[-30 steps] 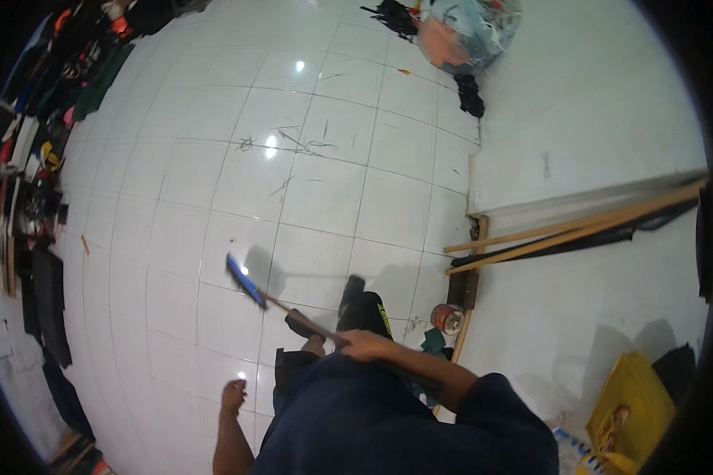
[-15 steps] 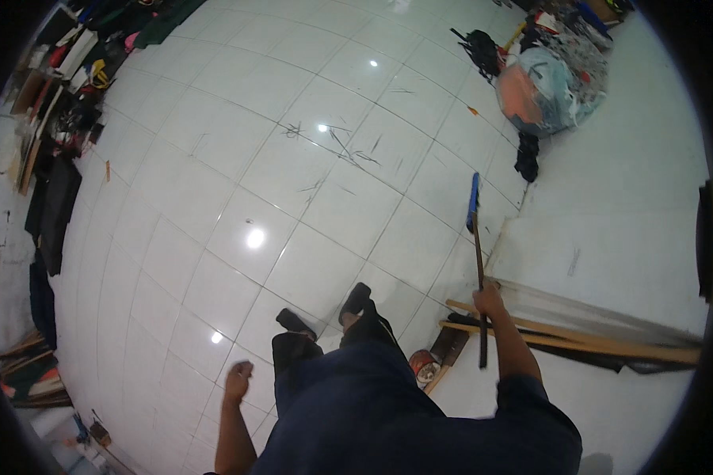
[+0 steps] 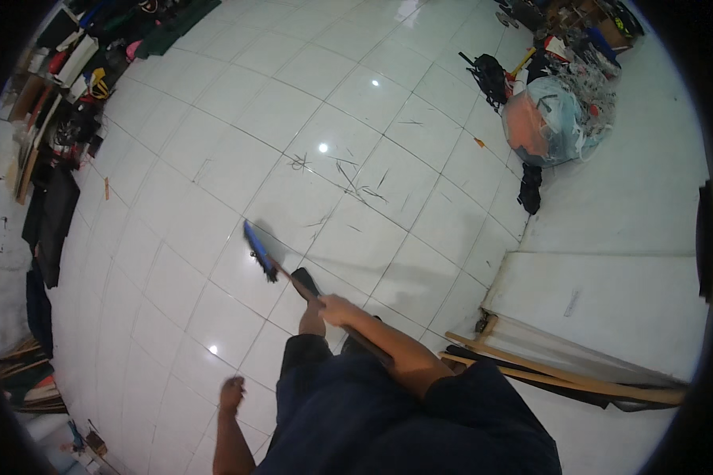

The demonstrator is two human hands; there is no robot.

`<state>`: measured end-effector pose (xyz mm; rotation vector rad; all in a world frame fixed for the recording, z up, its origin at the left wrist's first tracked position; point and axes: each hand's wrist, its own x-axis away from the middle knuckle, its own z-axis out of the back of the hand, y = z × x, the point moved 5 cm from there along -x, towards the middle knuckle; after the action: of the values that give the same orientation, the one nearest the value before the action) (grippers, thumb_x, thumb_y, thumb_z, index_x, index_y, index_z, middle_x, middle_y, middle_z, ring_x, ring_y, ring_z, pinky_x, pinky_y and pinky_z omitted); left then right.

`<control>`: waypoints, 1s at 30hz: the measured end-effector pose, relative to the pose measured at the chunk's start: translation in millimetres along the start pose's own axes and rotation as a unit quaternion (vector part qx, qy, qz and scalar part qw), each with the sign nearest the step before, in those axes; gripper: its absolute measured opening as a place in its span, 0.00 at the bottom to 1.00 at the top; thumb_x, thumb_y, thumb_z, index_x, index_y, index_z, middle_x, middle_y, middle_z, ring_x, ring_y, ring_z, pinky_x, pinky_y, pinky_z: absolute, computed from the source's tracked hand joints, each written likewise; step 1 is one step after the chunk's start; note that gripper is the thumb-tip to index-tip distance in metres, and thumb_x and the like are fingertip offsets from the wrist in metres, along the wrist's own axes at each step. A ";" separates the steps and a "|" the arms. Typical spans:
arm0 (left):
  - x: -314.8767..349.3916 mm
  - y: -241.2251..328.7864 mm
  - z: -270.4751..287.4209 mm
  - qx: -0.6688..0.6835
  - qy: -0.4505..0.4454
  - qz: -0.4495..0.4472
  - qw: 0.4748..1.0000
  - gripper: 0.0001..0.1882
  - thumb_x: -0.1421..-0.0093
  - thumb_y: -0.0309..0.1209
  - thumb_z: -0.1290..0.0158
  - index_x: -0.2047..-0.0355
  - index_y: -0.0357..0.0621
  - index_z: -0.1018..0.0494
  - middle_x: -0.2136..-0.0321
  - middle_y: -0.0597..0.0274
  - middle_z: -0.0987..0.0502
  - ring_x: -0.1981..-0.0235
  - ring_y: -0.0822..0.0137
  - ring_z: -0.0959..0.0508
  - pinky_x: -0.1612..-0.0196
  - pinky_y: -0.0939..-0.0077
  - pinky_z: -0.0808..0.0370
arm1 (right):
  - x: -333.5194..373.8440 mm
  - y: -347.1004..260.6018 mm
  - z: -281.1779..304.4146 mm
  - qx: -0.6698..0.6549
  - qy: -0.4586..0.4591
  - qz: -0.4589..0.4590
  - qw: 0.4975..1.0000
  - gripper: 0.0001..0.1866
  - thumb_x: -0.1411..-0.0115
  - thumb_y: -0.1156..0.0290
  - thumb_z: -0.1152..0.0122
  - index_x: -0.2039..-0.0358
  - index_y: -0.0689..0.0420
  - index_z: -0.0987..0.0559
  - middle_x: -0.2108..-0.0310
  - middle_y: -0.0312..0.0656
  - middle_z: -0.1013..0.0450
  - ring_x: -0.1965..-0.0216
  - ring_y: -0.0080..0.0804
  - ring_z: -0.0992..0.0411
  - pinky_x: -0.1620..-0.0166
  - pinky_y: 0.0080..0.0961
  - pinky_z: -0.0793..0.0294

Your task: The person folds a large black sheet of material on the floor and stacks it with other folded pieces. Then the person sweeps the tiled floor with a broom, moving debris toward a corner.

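Note:
My right hand (image 3: pixel 337 309) grips the brown handle of a broom (image 3: pixel 281 275) whose blue head with dark bristles (image 3: pixel 258 250) rests on the white tiled floor (image 3: pixel 214 158) ahead and to the left of my feet. Hanging at my left side, low in the picture, my left hand (image 3: pixel 231 393) is closed with nothing in it. I wear dark shorts and a dark shirt. Dark scuff marks (image 3: pixel 348 178) streak the tiles further ahead.
A stuffed clear plastic bag (image 3: pixel 558 111) and dark items (image 3: pixel 529 188) sit by the white wall at upper right. Wooden boards (image 3: pixel 554 368) lean along the wall base on the right. Clutter of clothes and boxes (image 3: pixel 63 95) lines the left edge.
The broom swung from pointing up to the right near the wall across to the left, and its head now sits on the floor ahead-left of me. The view turned with it.

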<state>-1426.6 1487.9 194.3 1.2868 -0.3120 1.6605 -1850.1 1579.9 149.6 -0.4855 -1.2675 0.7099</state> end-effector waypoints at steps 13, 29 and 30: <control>-55.1 138.9 50.4 0.054 0.019 -0.023 0.998 0.21 0.41 0.41 0.50 0.53 0.39 0.30 0.66 0.61 0.26 0.68 0.69 0.26 0.68 0.74 0.29 | 179.3 135.7 275.4 0.048 0.275 -0.335 0.900 0.27 0.47 0.69 0.50 0.46 0.64 0.34 0.60 0.60 0.28 0.57 0.53 0.28 0.53 0.38 0.29; -4.4 279.8 -120.7 0.029 -0.025 -0.167 0.985 0.20 0.39 0.38 0.51 0.52 0.38 0.32 0.64 0.61 0.26 0.67 0.70 0.27 0.66 0.77 0.31 | 222.7 327.9 345.3 0.125 0.251 -0.450 0.848 0.17 0.46 0.66 0.52 0.60 0.64 0.26 0.60 0.59 0.27 0.55 0.54 0.28 0.53 0.40 0.28; 1.2 287.1 -131.8 -0.006 -0.033 -0.178 0.984 0.21 0.40 0.38 0.50 0.51 0.37 0.31 0.64 0.61 0.26 0.67 0.70 0.28 0.64 0.77 0.31 | 226.4 333.7 372.1 0.128 0.297 -0.431 0.842 0.18 0.46 0.66 0.51 0.59 0.64 0.28 0.61 0.60 0.27 0.55 0.54 0.28 0.52 0.41 0.28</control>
<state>-1735.2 1438.2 239.4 1.3045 -0.1210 1.3142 -2250.1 1955.2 167.4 0.1201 -0.6573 -0.0649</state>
